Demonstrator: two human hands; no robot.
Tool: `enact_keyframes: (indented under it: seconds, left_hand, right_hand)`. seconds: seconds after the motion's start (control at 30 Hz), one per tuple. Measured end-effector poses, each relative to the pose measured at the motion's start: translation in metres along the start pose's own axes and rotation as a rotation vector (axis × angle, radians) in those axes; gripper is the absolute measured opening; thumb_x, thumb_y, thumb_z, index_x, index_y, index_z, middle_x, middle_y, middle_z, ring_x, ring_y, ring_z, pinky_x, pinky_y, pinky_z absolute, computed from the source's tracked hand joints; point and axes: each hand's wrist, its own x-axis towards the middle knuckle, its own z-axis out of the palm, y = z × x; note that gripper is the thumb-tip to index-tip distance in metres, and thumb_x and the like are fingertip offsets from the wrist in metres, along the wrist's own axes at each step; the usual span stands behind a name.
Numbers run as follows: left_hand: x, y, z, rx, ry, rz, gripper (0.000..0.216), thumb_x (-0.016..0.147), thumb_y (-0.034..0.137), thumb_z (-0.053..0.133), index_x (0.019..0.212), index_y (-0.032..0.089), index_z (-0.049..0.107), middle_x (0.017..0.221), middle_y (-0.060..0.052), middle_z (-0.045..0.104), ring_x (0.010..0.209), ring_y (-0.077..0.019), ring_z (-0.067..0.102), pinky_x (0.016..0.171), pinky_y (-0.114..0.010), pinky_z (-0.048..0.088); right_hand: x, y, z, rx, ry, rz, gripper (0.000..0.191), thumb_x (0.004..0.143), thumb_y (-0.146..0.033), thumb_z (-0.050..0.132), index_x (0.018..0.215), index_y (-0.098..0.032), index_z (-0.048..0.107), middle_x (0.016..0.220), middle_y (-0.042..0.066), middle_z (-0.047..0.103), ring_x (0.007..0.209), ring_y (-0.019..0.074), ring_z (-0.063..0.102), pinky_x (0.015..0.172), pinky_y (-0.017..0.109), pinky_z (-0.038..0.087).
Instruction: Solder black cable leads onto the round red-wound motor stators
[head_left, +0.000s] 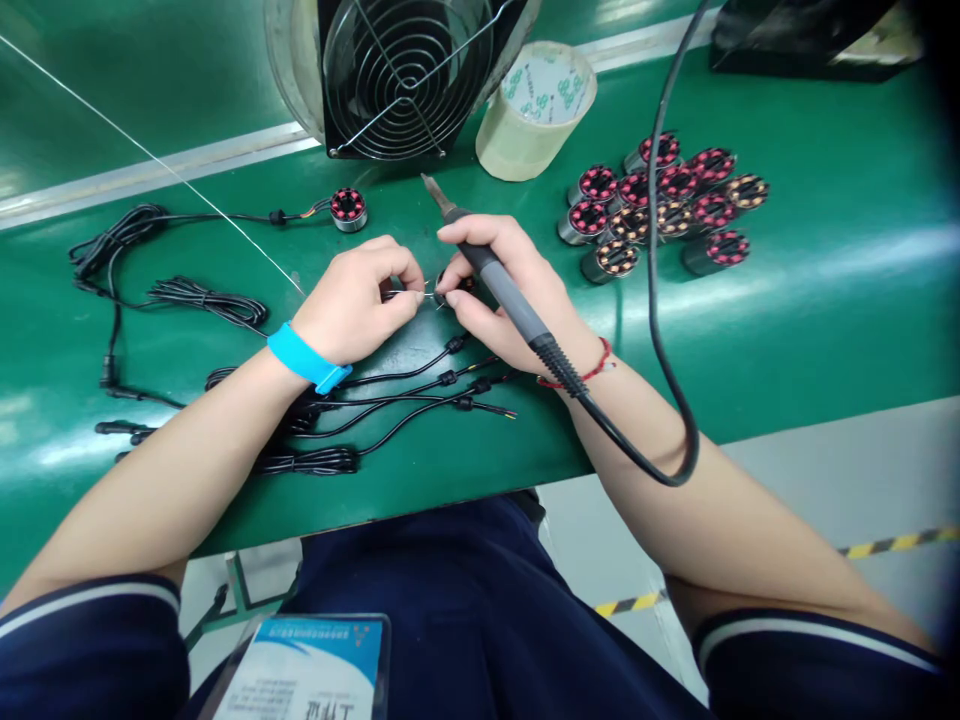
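My left hand [358,300], wearing a blue wristband, is closed in a pinch on a black cable [390,294] whose thin wire ends point right. My right hand [517,290] carries a soldering iron [502,285] across its palm, with the metal tip [433,190] pointing up and away. Thumb and fingertips of that same hand pinch a small motor stator [463,284], mostly hidden by the fingers. The wire ends meet the stator's near edge; whether they are joined I cannot tell. A thin pale strand [225,215], perhaps solder wire, runs down to behind my left wrist.
Several stators [660,205] stand grouped at right. A wired stator [349,208] sits left of centre, its cable coiled. Bundled black cables [315,460] lie below my hands. A fan [409,85] and a tape roll [536,110] stand behind; the iron's cord [652,260] hangs at right.
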Motion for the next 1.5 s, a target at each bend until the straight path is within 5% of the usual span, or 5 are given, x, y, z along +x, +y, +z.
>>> enact_keyframes:
  seconds: [0.3,0.47,0.77,1.03,1.5]
  left_hand:
    - [0.002,-0.002,0.001,-0.128,-0.050,-0.188,0.005,0.069,0.016,0.057,0.067,0.016,0.062,0.071,0.000,0.060,0.062,-0.0113,0.051,0.065,-0.030,0.046]
    - [0.003,-0.001,0.002,-0.156,-0.046,-0.224,0.005,0.070,0.018,0.056,0.068,0.016,0.061,0.069,0.000,0.061,0.061,-0.0115,0.052,0.062,-0.028,0.046]
    - [0.002,-0.006,0.004,-0.123,-0.018,-0.118,0.004,0.072,0.018,0.056,0.068,0.018,0.057,0.072,-0.001,0.060,0.067,-0.0146,0.056,0.066,-0.032,0.051]
    - [0.002,-0.003,0.004,-0.083,-0.041,-0.159,0.006,0.073,0.014,0.055,0.067,0.017,0.055,0.078,-0.003,0.061,0.068,-0.0146,0.057,0.068,-0.034,0.052]
    - [0.003,0.002,0.004,-0.076,-0.035,-0.202,0.010,0.071,0.009,0.058,0.067,0.017,0.056,0.072,-0.001,0.060,0.063,-0.0128,0.051,0.063,-0.032,0.047]
  right_hand:
    - [0.002,-0.002,-0.001,-0.081,-0.066,0.021,0.034,0.087,-0.025,0.057,0.120,-0.030,0.049,0.090,0.001,0.069,0.101,0.0274,0.061,0.097,0.052,0.048]
    - [0.004,-0.005,0.005,-0.055,-0.003,0.092,0.040,0.084,-0.016,0.057,0.122,-0.028,0.048,0.091,0.000,0.069,0.092,0.0231,0.063,0.095,0.043,0.049]
    - [-0.005,-0.014,-0.007,0.041,0.229,0.103,0.021,0.097,-0.038,0.052,0.116,-0.031,0.058,0.120,0.001,0.064,0.082,0.0163,0.069,0.083,0.035,0.058]
    - [-0.011,-0.025,-0.023,-0.020,0.442,-0.047,0.020,0.092,-0.040,0.059,0.081,-0.024,0.062,0.076,0.000,0.059,0.068,0.0158,0.063,0.071,0.037,0.055]
    - [-0.017,-0.032,-0.024,-0.063,0.358,-0.030,0.019,0.092,-0.038,0.055,0.078,-0.028,0.062,0.075,-0.002,0.062,0.064,0.0157,0.064,0.059,0.034,0.057]
